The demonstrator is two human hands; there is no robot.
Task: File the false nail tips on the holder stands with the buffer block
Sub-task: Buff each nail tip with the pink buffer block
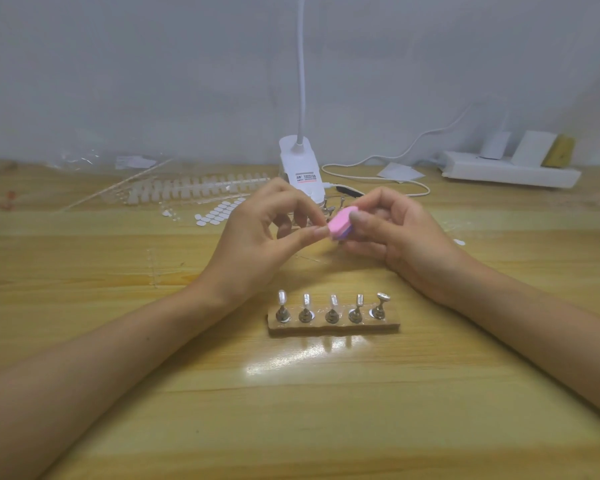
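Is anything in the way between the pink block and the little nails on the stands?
No, nothing visible does. The right hand holds the buffer block, and open table lies between it and the nail tips nearer the person.

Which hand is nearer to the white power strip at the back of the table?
The right hand. It sits in front and to the left of the power strip; the left hand lies farther left, past the pink buffer block.
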